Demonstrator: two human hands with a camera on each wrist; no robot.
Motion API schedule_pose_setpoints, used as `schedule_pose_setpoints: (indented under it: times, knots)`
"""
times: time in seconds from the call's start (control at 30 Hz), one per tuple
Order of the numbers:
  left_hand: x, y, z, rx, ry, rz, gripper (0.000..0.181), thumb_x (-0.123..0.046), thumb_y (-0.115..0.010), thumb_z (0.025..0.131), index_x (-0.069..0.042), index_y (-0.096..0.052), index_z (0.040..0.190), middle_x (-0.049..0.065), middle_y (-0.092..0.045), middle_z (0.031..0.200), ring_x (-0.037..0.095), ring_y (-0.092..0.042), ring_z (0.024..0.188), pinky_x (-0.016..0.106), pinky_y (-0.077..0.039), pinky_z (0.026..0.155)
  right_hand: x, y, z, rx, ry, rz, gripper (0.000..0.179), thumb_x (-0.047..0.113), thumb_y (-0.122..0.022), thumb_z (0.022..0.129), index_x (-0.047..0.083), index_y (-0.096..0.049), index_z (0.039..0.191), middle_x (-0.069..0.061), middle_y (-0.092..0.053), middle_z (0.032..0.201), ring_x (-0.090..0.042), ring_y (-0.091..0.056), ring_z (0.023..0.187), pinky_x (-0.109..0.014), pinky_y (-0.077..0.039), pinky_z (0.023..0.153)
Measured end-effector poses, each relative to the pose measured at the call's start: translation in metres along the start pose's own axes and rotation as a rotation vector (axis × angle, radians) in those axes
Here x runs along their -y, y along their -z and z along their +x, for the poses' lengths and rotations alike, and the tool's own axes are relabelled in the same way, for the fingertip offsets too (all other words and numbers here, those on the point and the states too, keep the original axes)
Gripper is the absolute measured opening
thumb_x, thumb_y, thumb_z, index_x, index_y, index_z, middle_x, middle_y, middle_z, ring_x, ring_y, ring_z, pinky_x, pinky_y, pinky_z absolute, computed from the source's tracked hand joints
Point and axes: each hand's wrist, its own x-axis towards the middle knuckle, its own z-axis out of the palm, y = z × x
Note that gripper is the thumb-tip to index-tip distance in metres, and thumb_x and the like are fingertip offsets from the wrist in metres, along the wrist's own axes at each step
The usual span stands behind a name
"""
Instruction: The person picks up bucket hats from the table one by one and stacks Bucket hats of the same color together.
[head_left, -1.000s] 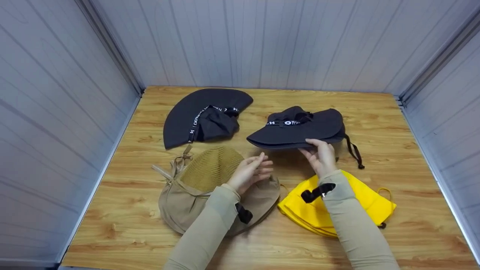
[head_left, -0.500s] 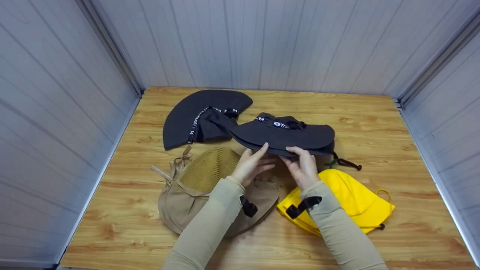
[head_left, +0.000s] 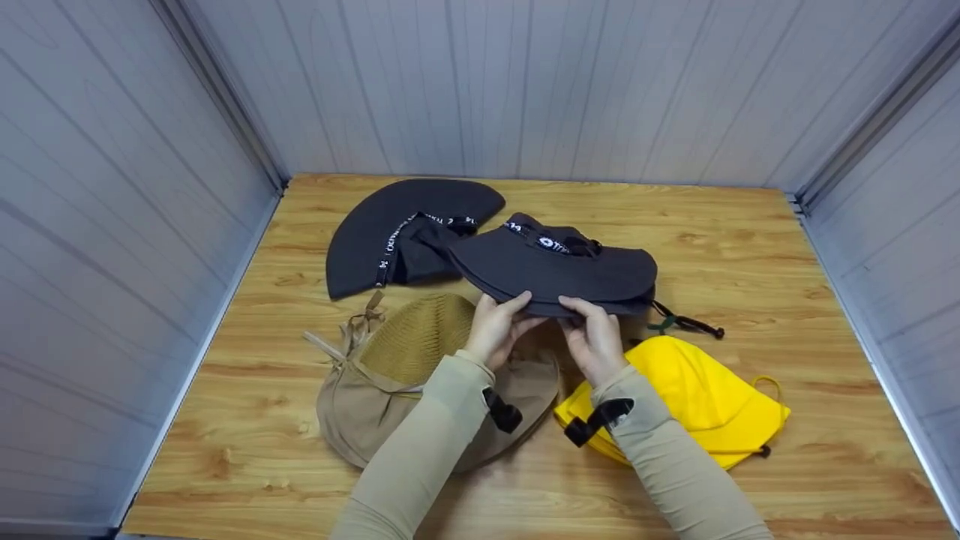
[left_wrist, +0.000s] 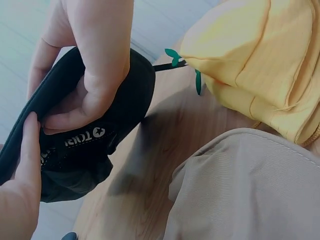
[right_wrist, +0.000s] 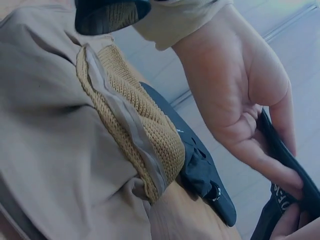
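A dark grey bucket hat (head_left: 570, 281), folded flat with a white-lettered band, is held up over the table by both hands. My left hand (head_left: 499, 330) pinches the near brim edge, thumb on top and fingers underneath. Close beside it, my right hand (head_left: 596, 341) grips the same edge in the same way. In the left wrist view, fingers of both hands reach around the dark hat (left_wrist: 135, 95). A tan hat (head_left: 435, 397) with a woven crown lies below my left hand. Under the right forearm lies a yellow hat (head_left: 697, 390), partly hidden by the sleeve.
Another dark hat (head_left: 412, 225) lies folded at the back left, its right end overlapped by the held hat in the head view. A black cord with a toggle (head_left: 697, 326) hangs near the yellow hat. Panel walls (head_left: 525, 90) enclose the wooden table (head_left: 810, 300) on three sides.
The held hat has moved left and somewhat nearer. My left hand, earlier apart from it, has come up to pinch the brim; the right hand has shifted left along with the hat.
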Motion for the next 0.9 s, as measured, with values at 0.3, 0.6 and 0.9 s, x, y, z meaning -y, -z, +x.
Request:
schedule_pose_setpoints:
  times: [0.3,0.6,0.9]
  knots:
    - [-0.009,0.006,0.005,-0.07,0.044,-0.047,0.041,0.006,-0.049,0.097,0.004,-0.043,0.137,0.011,-0.069,0.103,0.019,-0.072,0.086,0.035,-0.06,0.075,0.021,0.007,0.008,-0.029,-0.066,-0.009,0.038,0.002,-0.054,0.098,0.004,-0.048,0.135,-0.005,-0.05,0.131,-0.017,-0.054,0.117,-0.031,-0.052,0.095]
    - [-0.021,0.016,0.011,-0.096,0.057,-0.016,0.032,0.007,-0.046,0.093,0.0,-0.046,0.125,0.006,-0.068,0.087,0.017,-0.07,0.077,0.033,-0.057,0.066,0.047,0.024,0.021,-0.052,-0.057,-0.03,0.057,0.002,-0.044,0.101,0.016,-0.025,0.153,-0.001,-0.038,0.15,-0.015,-0.047,0.129,-0.028,-0.05,0.094]
    - [-0.018,0.019,0.014,-0.087,0.084,0.035,0.036,0.002,-0.05,0.096,0.002,-0.047,0.132,0.005,-0.073,0.086,0.016,-0.072,0.077,0.034,-0.06,0.072,0.052,0.034,0.025,-0.069,-0.061,-0.029,0.071,-0.011,-0.042,0.097,0.028,-0.024,0.153,0.002,-0.044,0.147,-0.016,-0.046,0.135,-0.033,-0.051,0.094]
